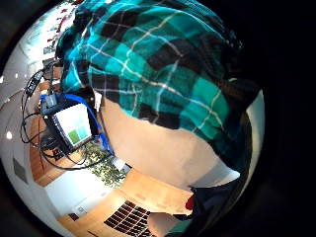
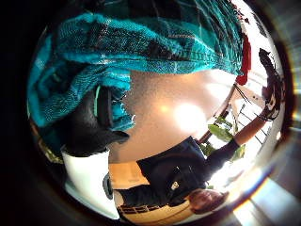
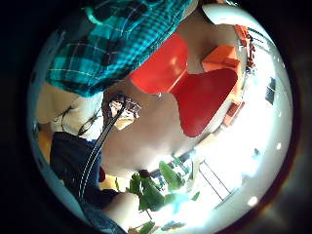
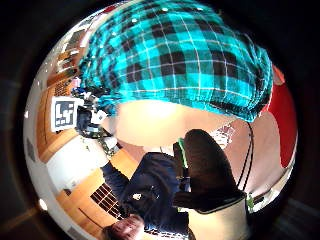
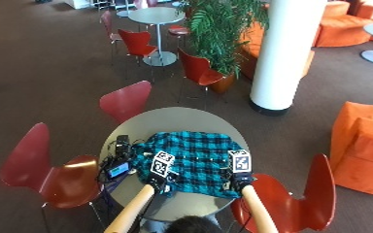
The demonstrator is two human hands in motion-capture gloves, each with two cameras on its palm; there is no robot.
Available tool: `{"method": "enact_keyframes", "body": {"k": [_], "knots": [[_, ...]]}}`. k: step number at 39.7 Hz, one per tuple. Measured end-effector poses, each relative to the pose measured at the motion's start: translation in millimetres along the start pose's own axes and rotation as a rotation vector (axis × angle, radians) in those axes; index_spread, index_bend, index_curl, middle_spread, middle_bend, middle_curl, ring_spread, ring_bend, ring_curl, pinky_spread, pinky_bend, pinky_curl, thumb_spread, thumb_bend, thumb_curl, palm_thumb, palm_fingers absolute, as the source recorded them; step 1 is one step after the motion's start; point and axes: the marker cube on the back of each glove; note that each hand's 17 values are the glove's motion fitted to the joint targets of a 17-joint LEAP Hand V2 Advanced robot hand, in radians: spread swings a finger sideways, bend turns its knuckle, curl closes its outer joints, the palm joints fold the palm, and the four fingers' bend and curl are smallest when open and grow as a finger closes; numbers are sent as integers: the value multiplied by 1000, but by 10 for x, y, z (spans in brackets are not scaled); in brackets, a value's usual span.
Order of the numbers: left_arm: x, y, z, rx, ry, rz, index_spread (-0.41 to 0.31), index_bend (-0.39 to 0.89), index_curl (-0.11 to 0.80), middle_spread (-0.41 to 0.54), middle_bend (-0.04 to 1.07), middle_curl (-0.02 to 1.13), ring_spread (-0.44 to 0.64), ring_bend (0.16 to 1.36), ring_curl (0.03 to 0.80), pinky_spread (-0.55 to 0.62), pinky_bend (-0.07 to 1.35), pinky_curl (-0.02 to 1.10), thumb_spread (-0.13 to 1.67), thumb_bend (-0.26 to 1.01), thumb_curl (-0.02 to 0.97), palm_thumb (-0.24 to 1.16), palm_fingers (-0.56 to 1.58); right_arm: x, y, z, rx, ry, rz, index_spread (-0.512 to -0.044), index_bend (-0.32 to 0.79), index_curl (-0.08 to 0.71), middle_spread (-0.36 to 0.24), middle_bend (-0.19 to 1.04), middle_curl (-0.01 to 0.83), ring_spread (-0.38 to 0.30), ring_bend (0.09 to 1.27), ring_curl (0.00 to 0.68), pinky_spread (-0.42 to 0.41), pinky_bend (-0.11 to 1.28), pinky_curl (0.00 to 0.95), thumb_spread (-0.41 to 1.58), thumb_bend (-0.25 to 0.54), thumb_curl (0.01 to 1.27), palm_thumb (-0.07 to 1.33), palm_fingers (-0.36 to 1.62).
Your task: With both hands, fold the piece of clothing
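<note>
A teal and black plaid shirt (image 5: 190,162) lies spread on the round grey table (image 5: 174,119). My left hand (image 5: 157,182) is at the shirt's near hem on the left. Its thumb (image 2: 94,122) pinches a bunched fold of the cloth (image 2: 117,47), which also fills the left little finger side palm view (image 1: 158,64). My right hand (image 5: 239,182) is at the near hem on the right. Its thumb (image 4: 207,167) stands apart from the hem (image 4: 175,60), with bare table showing between them. The cloth (image 3: 112,48) hangs close by the right palm.
A dark device with cables (image 5: 118,165) sits on the table just left of the shirt. Red chairs stand around the table: one behind (image 5: 127,99), one at the left (image 5: 57,177), one at the right (image 5: 303,199). A white pillar (image 5: 283,53) and a plant (image 5: 222,29) stand beyond.
</note>
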Motion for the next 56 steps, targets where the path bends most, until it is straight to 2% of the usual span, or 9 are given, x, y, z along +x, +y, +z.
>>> {"method": "enact_keyframes", "body": {"k": [2, 6, 20, 29, 35, 42, 45, 50, 56], "knots": [[-18, -6, -2, 7, -15, -26, -195, 147, 306, -139, 197, 410, -149, 499, 331, -274, 650, 375, 1134, 10, 409, 585, 946, -63, 102, -1, 104, 36, -58, -345, 108, 276, -35, 206, 316, -13, 453, 337, 184, 423, 351, 1154, -5, 368, 519, 375], [-21, -12, -10, 16, -19, -29, -209, 144, 315, -165, 185, 420, -181, 477, 341, -292, 621, 378, 1134, 8, 419, 622, 986, -96, 11, 78, 184, 86, -65, -340, 87, 260, -40, 184, 321, -44, 497, 355, 157, 472, 368, 1149, -6, 374, 547, 417], [-8, -57, -29, 11, -43, -14, -241, 141, 337, -222, 173, 438, -242, 417, 371, -337, 563, 391, 1154, 8, 443, 746, 1080, -160, -123, 278, 133, 98, -79, -319, 107, 233, -81, 212, 361, -122, 547, 381, 91, 486, 372, 1133, -15, 390, 626, 519], [-35, -56, -34, 22, -51, -41, -248, 137, 345, -234, 170, 443, -253, 398, 384, -338, 542, 401, 1167, -12, 443, 756, 1085, -237, -169, 301, 176, 102, -120, -302, 125, 237, -99, 205, 380, -146, 548, 387, 53, 475, 367, 1136, 0, 412, 700, 588], [-30, -89, -55, 76, -59, -51, -250, 131, 346, -242, 169, 442, -257, 385, 390, -352, 561, 410, 1167, -11, 446, 768, 1104, -310, -172, 287, 279, 91, -153, -305, 136, 253, -135, 200, 396, -180, 550, 389, -58, 489, 360, 1149, 34, 439, 809, 772], [-12, 43, -33, 57, -61, -64, -252, 124, 346, -258, 189, 449, -279, 373, 393, -381, 612, 428, 1162, -7, 452, 790, 1153, -356, -216, 263, 541, 362, -73, -293, 177, 292, -204, 232, 426, -243, 560, 403, -253, 539, 368, 1101, 76, 480, 962, 1211], [21, 66, -4, 93, -70, -30, -251, 123, 344, -267, 204, 457, -290, 376, 396, -385, 616, 431, 1166, -9, 453, 799, 1168, -385, -267, 248, 624, 425, -100, -294, 173, 318, -226, 275, 451, -258, 569, 422, -293, 544, 382, 1104, 78, 483, 990, 1254], [118, 4, 252, 184, -52, 107, -248, 118, 341, -280, 223, 469, -307, 395, 401, -396, 623, 436, 1168, -12, 454, 803, 1196, -191, -281, 459, 506, 396, -132, -291, 159, 339, -244, 313, 478, -275, 595, 440, -333, 548, 386, 1157, 89, 476, 1026, 1275], [313, 720, 102, 272, -72, 181, -250, 161, 360, -276, 180, 465, -315, 406, 406, -408, 645, 439, 1128, -11, 475, 819, 1203, -24, 286, 386, 543, 397, -190, -291, 155, 354, -255, 330, 497, -280, 603, 448, -351, 562, 387, 1199, 81, 464, 1036, 1270]]}}
